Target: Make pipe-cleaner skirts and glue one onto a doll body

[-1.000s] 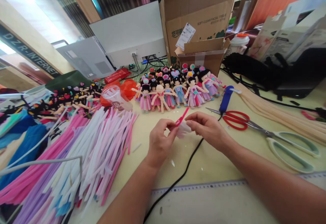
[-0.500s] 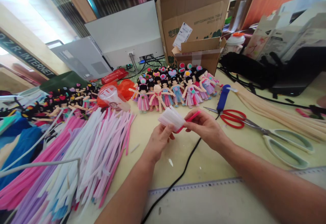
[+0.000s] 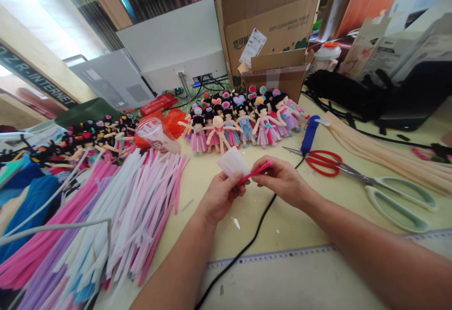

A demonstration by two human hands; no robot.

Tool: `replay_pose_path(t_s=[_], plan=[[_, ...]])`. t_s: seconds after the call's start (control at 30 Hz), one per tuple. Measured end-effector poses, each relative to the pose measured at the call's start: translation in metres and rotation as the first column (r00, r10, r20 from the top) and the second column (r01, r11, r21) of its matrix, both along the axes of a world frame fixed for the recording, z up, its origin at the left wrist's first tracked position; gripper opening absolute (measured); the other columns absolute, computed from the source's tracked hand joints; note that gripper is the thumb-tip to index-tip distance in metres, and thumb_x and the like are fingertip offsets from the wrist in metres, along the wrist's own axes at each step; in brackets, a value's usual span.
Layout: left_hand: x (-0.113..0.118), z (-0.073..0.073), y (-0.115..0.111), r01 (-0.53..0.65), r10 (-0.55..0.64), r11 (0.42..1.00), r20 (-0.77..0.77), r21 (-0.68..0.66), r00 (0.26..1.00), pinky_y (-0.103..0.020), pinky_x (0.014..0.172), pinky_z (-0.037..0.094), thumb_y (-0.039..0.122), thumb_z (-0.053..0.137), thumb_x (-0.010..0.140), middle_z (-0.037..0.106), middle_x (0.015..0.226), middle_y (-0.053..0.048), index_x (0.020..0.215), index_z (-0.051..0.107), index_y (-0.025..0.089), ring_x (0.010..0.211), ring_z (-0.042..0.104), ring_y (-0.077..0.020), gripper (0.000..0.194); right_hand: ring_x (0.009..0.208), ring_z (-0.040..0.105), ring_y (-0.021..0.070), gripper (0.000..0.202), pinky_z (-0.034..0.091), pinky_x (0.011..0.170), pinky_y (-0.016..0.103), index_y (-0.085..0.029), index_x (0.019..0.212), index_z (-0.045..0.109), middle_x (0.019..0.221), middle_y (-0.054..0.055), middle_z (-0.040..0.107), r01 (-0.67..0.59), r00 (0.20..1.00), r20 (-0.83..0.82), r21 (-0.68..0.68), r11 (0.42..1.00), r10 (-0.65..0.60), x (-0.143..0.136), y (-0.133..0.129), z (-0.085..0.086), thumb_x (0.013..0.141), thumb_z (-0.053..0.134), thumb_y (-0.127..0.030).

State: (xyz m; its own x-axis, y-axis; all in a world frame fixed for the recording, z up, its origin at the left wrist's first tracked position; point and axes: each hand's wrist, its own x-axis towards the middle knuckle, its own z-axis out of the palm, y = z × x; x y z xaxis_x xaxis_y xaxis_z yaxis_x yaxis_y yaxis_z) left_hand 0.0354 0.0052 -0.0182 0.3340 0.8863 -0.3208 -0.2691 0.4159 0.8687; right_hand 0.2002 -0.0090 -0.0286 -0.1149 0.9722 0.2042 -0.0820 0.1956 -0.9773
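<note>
Head: white piece (image 3: 232,161), perhaps pleated; pink strip (image 3: 255,172) along edge.

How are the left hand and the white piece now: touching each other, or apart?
Touching. The head view shows the left hand pinching the white piece, with its thumb lying over the near end.
</note>
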Motion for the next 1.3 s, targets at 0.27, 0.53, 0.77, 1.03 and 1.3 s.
replay_pose_path(t_s=[0.27, 0.53, 0.77, 1.03, 1.3], plan=[[0.0, 0.002, -0.001, 0.053, -0.053, 0.998, 0.001, -0.04, 0.999, -0.017, 0.044, 0.033, 0.038, 0.084, 0.054, 0.06, 0.064, 0.001, 0.074, 0.063, 0.012, 0.045, 0.046, -0.003, 0.039, 0.059, 0.053, 0.0104, 0.012, 0.044, 0.057, 0.025, -0.02, 0.072, 0.06, 0.065, -0.003, 0.06, 0.002, 1.0, -0.03, 0.004, 1.0, -0.002, 0.0, -0.002, 0.004, 0.071, 0.07, -0.025], [-0.003, 0.0, 0.001, 0.071, -0.066, 0.995, 0.067, -0.076, 0.996, -0.015, 0.049, 0.037, 0.031, 0.085, 0.055, 0.058, 0.063, 0.001, 0.073, 0.064, 0.011, 0.048, 0.047, -0.002, 0.035, 0.059, 0.054, 0.0107, 0.006, 0.044, 0.058, 0.025, -0.02, 0.072, 0.062, 0.063, -0.003, 0.06, -0.066, 0.998, -0.004, -0.019, 0.998, 0.065, 0.004, -0.004, 0.011, 0.07, 0.068, -0.022], [-0.006, -0.001, 0.002, 0.096, -0.09, 0.994, 0.11, -0.051, 0.99, -0.016, 0.053, 0.041, 0.027, 0.084, 0.059, 0.059, 0.063, 0.0, 0.075, 0.067, 0.011, 0.052, 0.05, -0.0036, 0.029, 0.06, 0.058, 0.0107, 0.014, 0.047, 0.06, 0.026, -0.02, 0.072, 0.055, 0.061, -0.004, 0.061, -0.096, 0.989, -0.129, -0.171, 0.98, 0.075, 0.003, -0.002, 0.014, 0.068, 0.068, -0.024], [-0.011, -0.002, 0.01, 0.017, -0.013, 0.999, 0.116, -0.028, 0.993, -0.017, 0.053, 0.046, 0.021, 0.083, 0.059, 0.061, 0.06, 0.0, 0.074, 0.066, 0.011, 0.053, 0.054, -0.006, 0.025, 0.065, 0.056, 0.0144, 0.01, 0.044, 0.062, 0.03, -0.021, 0.076, 0.06, 0.071, -0.001, 0.062, -0.014, 0.87, 0.49, -0.088, 0.996, 0.056, 0.026, -0.013, 0.041, 0.074, 0.064, -0.029], [-0.015, 0.009, 0.007, -0.06, 0.054, 0.998, 0.172, 0.026, 0.984, -0.017, 0.051, 0.046, 0.017, 0.08, 0.062, 0.06, 0.063, 0.001, 0.075, 0.064, 0.012, 0.054, 0.055, -0.006, 0.021, 0.066, 0.061, 0.0272, 0.011, 0.038, 0.056, 0.035, -0.027, 0.066, 0.062, 0.072, 0.009, 0.067, 0.289, 0.138, 0.904, 0.355, 0.889, -0.405, 0.173, -0.091, 0.027, 0.064, 0.072, -0.025]])
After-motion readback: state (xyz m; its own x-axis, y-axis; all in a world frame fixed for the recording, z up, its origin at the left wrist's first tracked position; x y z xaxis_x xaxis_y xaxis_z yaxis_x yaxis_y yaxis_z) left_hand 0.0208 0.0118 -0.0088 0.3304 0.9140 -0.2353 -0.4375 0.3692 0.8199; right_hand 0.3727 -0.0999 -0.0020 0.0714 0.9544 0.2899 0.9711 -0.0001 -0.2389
